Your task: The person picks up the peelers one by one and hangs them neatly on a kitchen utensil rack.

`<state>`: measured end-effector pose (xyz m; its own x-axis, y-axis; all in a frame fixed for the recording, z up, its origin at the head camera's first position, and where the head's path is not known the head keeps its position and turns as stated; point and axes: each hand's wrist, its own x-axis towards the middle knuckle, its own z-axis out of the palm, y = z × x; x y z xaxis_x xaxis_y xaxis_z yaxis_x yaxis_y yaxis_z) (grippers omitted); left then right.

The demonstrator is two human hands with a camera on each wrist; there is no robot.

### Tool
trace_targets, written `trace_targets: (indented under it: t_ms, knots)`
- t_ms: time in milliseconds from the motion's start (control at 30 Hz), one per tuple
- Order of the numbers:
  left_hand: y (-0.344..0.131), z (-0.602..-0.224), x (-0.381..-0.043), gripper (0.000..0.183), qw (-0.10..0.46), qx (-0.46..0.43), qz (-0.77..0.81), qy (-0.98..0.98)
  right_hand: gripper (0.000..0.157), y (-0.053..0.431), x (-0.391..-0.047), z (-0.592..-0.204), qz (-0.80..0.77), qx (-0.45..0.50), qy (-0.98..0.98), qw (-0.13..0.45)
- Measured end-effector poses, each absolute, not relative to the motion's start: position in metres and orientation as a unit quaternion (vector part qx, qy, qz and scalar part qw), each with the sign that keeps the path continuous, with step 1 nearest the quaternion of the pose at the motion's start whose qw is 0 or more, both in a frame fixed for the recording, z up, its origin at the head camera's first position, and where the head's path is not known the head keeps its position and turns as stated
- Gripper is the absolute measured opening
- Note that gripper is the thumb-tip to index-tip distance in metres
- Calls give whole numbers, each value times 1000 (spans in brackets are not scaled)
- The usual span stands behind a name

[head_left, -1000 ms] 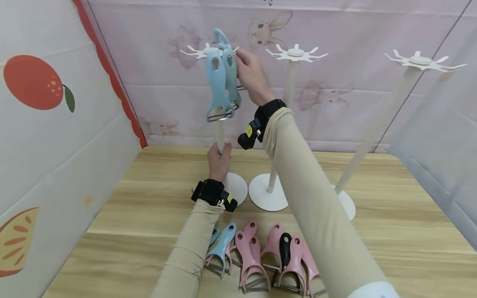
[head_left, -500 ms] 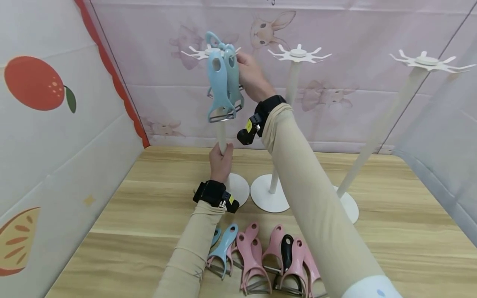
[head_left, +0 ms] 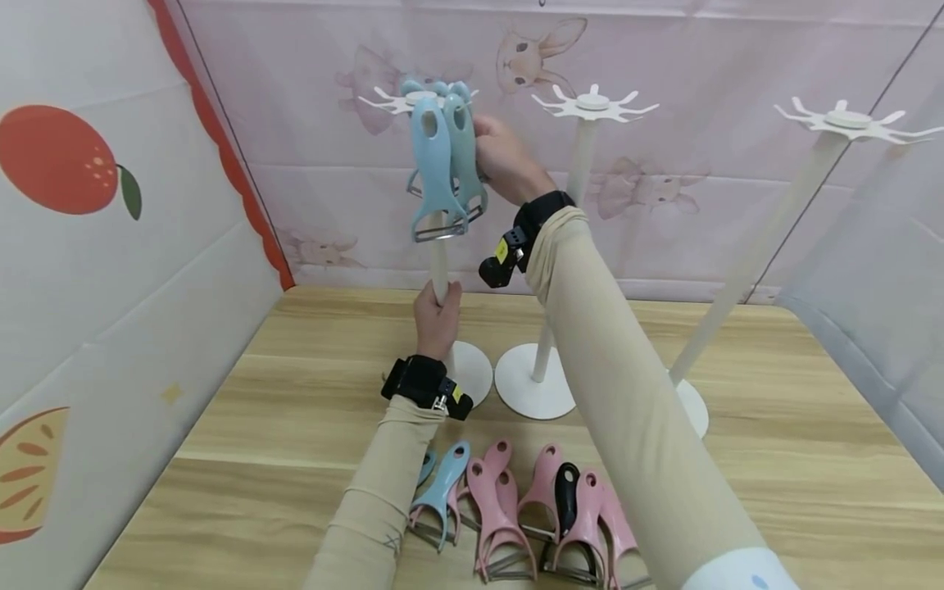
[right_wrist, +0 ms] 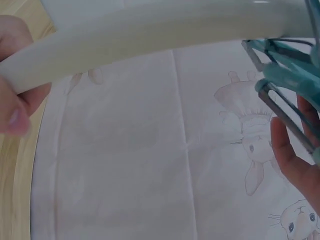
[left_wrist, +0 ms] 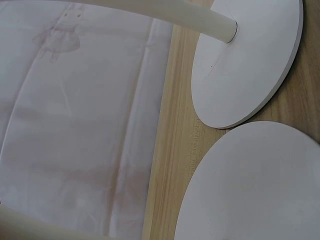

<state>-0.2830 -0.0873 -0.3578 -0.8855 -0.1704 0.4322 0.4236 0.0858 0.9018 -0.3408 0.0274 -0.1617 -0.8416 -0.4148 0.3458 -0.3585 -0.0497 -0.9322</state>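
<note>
In the head view, several light-blue Y-shaped peelers [head_left: 433, 168] hang by their handle holes from the arms of the left white rack [head_left: 409, 102]. My right hand [head_left: 509, 160] is up at their right side, its fingertips partly hidden behind them; it holds a blue peeler at the rack. The right wrist view shows fingers [right_wrist: 287, 150] curled beside the blades of the teal-looking peelers [right_wrist: 287, 82]. Lower down, my left hand [head_left: 438, 321] grips the rack's pole [head_left: 438, 260], its thumb and fingers wrapped round it in the right wrist view.
Pink peelers [head_left: 490, 500], a blue peeler [head_left: 446, 483] and a black-handled peeler [head_left: 566, 496] lie on the wooden table [head_left: 258, 459] in front. Two more white racks stand to the right, a middle rack [head_left: 592, 103] and a right rack [head_left: 848, 120].
The blue peeler whose handle stuck up above the rack's arms has dropped down to their level. My right hand has shifted slightly right and down; my left hand keeps its grip on the pole.
</note>
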Motion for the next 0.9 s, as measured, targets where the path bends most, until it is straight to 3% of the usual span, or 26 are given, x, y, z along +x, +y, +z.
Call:
trace_targets:
  t_ms: [200,433,767,900]
  knots:
    - [-85,-367,-292,28,222,-85,-662,-711,16,31,-339,-167,-640,-269,720,-13]
    - [-82,-342,-275,29,234,-105,-659,-707,16,31,-333,-179,-628,-245,735,-74]
    - [-92,-364,-307,27,223,-66,-656,-718,34,28,-313,-196,-619,-183,752,-132]
    - [-97,-362,-308,28,233,-63,-657,-715,38,24,-302,-205,-569,-174,782,-187]
